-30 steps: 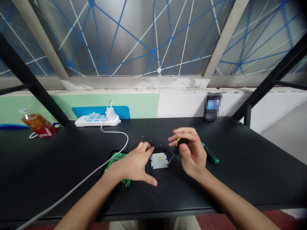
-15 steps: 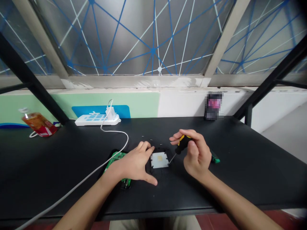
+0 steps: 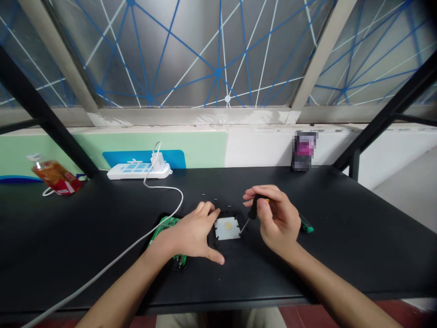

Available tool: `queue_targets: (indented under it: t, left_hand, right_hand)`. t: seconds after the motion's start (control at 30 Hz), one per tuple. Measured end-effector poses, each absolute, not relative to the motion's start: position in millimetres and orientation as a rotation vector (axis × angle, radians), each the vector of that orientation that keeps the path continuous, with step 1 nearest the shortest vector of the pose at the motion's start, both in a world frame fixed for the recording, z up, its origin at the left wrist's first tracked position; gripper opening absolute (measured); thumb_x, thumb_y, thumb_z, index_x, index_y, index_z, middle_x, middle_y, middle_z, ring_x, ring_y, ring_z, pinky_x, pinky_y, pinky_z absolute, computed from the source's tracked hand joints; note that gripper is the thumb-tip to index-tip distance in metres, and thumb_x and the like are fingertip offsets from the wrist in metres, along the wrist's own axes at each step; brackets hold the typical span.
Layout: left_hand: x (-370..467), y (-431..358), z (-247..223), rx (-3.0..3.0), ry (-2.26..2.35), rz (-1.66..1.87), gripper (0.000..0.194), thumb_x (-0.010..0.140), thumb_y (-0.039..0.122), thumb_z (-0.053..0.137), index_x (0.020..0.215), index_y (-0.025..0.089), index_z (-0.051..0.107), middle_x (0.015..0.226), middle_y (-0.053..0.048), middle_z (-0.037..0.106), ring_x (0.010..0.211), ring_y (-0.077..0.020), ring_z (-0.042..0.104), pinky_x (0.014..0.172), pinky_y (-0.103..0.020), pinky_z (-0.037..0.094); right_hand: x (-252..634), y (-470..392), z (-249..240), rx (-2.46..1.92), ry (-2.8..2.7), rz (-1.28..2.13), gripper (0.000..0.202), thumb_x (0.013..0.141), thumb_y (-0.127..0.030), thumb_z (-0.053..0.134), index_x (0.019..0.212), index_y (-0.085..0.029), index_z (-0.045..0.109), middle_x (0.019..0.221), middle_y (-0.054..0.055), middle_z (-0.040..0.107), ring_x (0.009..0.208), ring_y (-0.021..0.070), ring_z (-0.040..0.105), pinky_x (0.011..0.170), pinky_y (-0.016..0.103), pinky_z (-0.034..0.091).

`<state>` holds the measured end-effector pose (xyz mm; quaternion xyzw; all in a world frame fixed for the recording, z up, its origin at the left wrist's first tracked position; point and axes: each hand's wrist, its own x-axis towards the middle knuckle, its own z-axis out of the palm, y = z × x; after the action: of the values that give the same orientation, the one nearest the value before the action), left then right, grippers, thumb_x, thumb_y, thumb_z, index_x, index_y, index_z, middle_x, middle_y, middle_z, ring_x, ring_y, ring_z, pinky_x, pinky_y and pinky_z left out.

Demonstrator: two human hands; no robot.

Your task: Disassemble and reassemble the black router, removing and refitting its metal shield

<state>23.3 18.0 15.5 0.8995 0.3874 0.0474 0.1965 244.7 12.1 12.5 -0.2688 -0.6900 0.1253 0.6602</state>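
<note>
Head view: the right hand (image 3: 280, 221) is closed around the dark handle of a screwdriver (image 3: 253, 210), fingers and thumb clamped on it, with the shaft slanting down and to the left. Its tip is at the near right corner of a whitish plate (image 3: 222, 232), which has a small yellowish square (image 3: 228, 226) near its middle; whether the tip sits in a screw is too small to tell. The plate lies in a black housing (image 3: 235, 214) on the black desk (image 3: 348, 246), in front of the person and between the 2 hands. The left hand (image 3: 194, 232) is palm down with thumb and fingers spread apart, its fingertips by the far left edge of the housing; it has no grip around anything. Under its wrist lies a green circuit board (image 3: 167, 222), partly covered by the hand and crossed by a white cable (image 3: 126, 249). Just beyond the housing, 3 tiny metal pieces (image 3: 215, 199) lie apart on the desk. A green and black tool (image 3: 307, 226) is partly hidden behind the right hand. Farther back are a white power strip (image 3: 118, 171) holding 1 plug (image 3: 157, 162), a bottle (image 3: 56, 176) at the left, and a blurred-out phone (image 3: 303, 152) leaning on the wall.
</note>
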Motion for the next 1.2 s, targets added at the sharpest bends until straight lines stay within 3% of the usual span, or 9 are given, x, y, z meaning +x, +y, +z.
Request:
queue_targets:
  t: [0.13,0.27,0.4,0.67,0.77,0.87,1.07,1.2]
  left_hand:
    - [22.9,18.5,14.4,2.507,1.071,0.131,0.113,0.065,0.072,0.079,0.152,0.012,0.038,0.130,-0.016,0.047,0.122,-0.0370,0.046,0.104,-0.049,0.046]
    - [22.8,18.3,13.5,2.526,1.068,0.162,0.112,0.065,0.073,0.078,0.150,0.011,0.040,0.128,-0.016,0.048,0.121,-0.0374,0.046,0.104,-0.050,0.046]
    - [23.7,18.0,13.9,2.522,1.075,0.164,0.111,0.065,0.072,0.079,0.149,0.010,0.041,0.128,-0.016,0.048,0.121,-0.0373,0.046,0.104,-0.049,0.046]
    - [22.8,18.8,13.6,2.538,1.071,0.145,0.113,0.066,0.074,0.077,0.151,0.009,0.039,0.129,-0.017,0.048,0.121,-0.0374,0.047,0.103,-0.050,0.046]
    - [22.9,18.7,13.7,2.528,1.070,0.150,0.112,0.066,0.074,0.077,0.151,0.011,0.040,0.129,-0.017,0.049,0.121,-0.0373,0.047,0.103,-0.050,0.047]
    - [23.0,18.3,14.0,2.529,1.077,0.138,0.114,0.065,0.073,0.078,0.151,0.008,0.039,0.130,-0.018,0.048,0.123,-0.0378,0.045,0.105,-0.050,0.045]
    - [22.3,18.5,13.2,2.533,1.064,0.161,0.111,0.066,0.074,0.076,0.151,0.014,0.039,0.128,-0.015,0.048,0.121,-0.0375,0.047,0.102,-0.050,0.046]
    - [22.6,18.5,13.4,2.535,1.075,0.162,0.111,0.065,0.074,0.077,0.151,0.014,0.039,0.129,-0.015,0.048,0.122,-0.0381,0.046,0.103,-0.050,0.046]
  right_hand:
    - [243.8,9.8,12.6,-0.537,-1.527,0.449,0.031,0.102,-0.017,0.037,0.114,-0.024,0.065,0.115,0.007,0.071,0.095,0.0195,0.072,0.071,0.038,0.063]
    - [246.0,12.7,10.2,-0.565,-1.593,0.346,0.020,0.094,-0.019,0.058,0.111,-0.026,0.066,0.112,0.007,0.063,0.090,0.0195,0.069,0.066,0.038,0.063]
    - [245.8,13.2,9.8,-0.599,-1.585,0.152,0.029,0.081,-0.007,0.073,0.102,-0.027,0.069,0.095,0.002,0.061,0.082,0.0167,0.066,0.067,0.036,0.061]
    - [241.5,7.9,9.4,-0.510,-1.486,0.420,0.032,0.101,-0.018,0.037,0.118,-0.023,0.064,0.112,0.008,0.073,0.093,0.0210,0.073,0.070,0.040,0.064]
    - [244.0,9.9,7.8,-0.526,-1.547,0.321,0.025,0.097,-0.022,0.051,0.116,-0.026,0.067,0.111,0.008,0.066,0.090,0.0204,0.070,0.066,0.039,0.064]
    - [245.2,11.0,6.7,-0.602,-1.579,0.199,0.035,0.088,-0.014,0.065,0.119,-0.029,0.068,0.101,0.005,0.062,0.084,0.0175,0.067,0.064,0.035,0.063]
    - [241.5,8.4,8.5,-0.617,-1.543,0.356,0.038,0.101,-0.016,0.040,0.130,-0.029,0.061,0.117,0.006,0.071,0.090,0.0170,0.072,0.069,0.035,0.063]
    - [242.2,10.1,6.9,-0.578,-1.589,0.351,0.039,0.098,-0.016,0.048,0.131,-0.030,0.061,0.117,0.006,0.066,0.090,0.0178,0.070,0.067,0.036,0.062]
